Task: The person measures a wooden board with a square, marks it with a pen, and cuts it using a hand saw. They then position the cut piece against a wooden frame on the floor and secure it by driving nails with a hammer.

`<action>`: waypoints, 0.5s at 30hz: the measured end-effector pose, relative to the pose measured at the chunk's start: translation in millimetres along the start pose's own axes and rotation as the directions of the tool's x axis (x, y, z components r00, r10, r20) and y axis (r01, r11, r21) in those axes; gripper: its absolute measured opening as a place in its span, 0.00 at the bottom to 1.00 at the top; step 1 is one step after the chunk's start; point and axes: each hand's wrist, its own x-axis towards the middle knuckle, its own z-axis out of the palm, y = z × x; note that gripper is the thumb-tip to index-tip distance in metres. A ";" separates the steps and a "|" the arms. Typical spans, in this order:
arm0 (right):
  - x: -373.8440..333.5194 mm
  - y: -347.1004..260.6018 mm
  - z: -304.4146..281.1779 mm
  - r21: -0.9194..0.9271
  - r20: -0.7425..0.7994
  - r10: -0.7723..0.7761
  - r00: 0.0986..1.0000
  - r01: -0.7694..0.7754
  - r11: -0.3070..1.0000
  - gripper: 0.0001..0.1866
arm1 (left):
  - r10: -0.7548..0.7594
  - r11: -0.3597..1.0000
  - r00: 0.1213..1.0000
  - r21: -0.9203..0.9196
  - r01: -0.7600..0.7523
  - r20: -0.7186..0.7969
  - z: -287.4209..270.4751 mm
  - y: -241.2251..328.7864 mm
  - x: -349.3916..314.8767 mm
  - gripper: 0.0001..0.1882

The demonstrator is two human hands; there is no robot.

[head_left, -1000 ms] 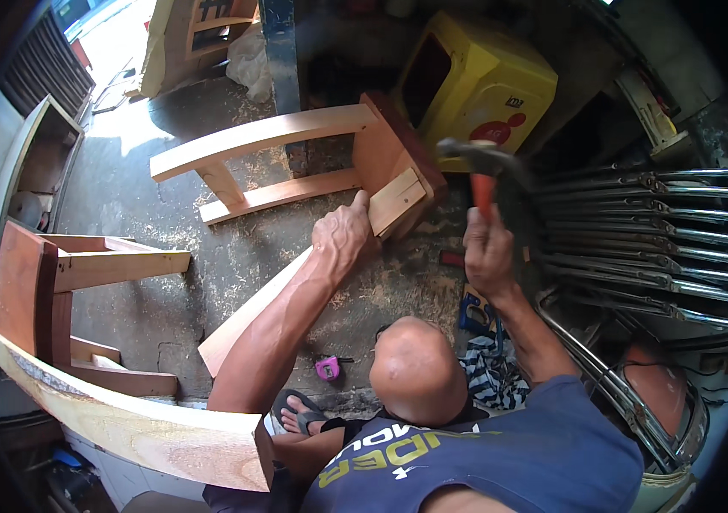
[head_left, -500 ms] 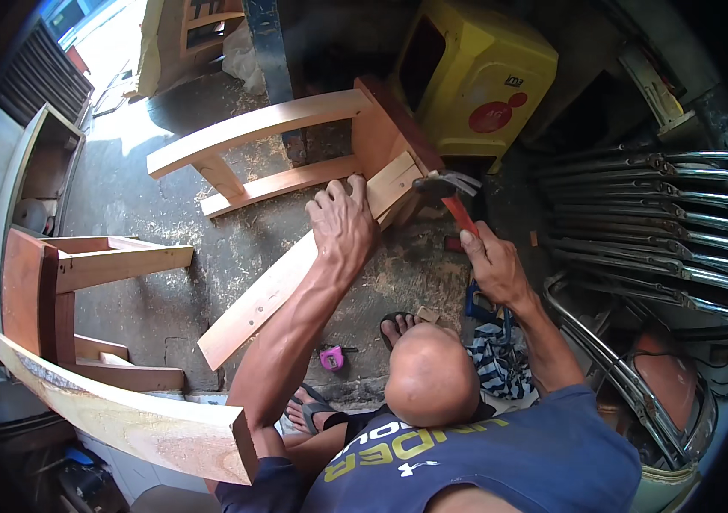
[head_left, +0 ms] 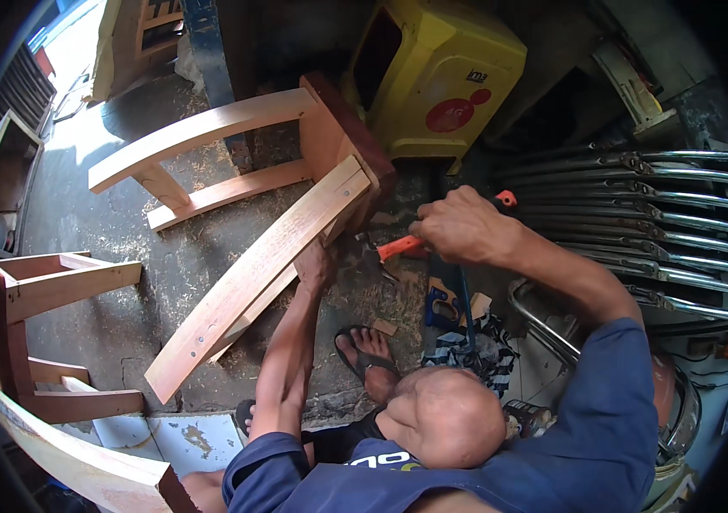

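Your left hand (head_left: 316, 267) braces under the long wooden slat (head_left: 257, 275) propped against the chair frame (head_left: 330, 145) on the floor; fingers hidden, grip unclear. Right hand (head_left: 460, 229), fingers clamped on the orange-handled hammer (head_left: 398, 248), is mid-nailing. The next blow, I judge, needs a steady slat.

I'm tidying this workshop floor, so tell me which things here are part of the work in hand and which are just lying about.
In use:
- left hand steadying the curved wooden rail
- right hand gripping the orange-handled hammer
- wooden chair frame that the rail meets

Lying about:
- yellow plastic stool
- stacked metal folding chairs
- wooden frame at left
- checked cloth
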 end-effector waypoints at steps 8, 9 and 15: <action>36.5 8.1 -60.1 -0.206 0.019 -0.168 0.986 0.168 0.964 0.06 | 0.043 0.970 0.971 0.243 0.017 -0.237 71.7 -58.8 20.8 0.24; 38.5 8.0 -58.6 -0.205 0.028 -0.165 0.986 0.168 0.964 0.06 | 0.063 0.970 0.963 0.244 0.003 -0.263 74.5 -56.9 21.9 0.23; 39.6 0.7 -70.1 -0.217 0.137 -0.133 0.982 0.161 0.963 0.07 | 0.113 0.973 0.945 0.229 -0.042 -0.308 68.0 -62.1 18.2 0.26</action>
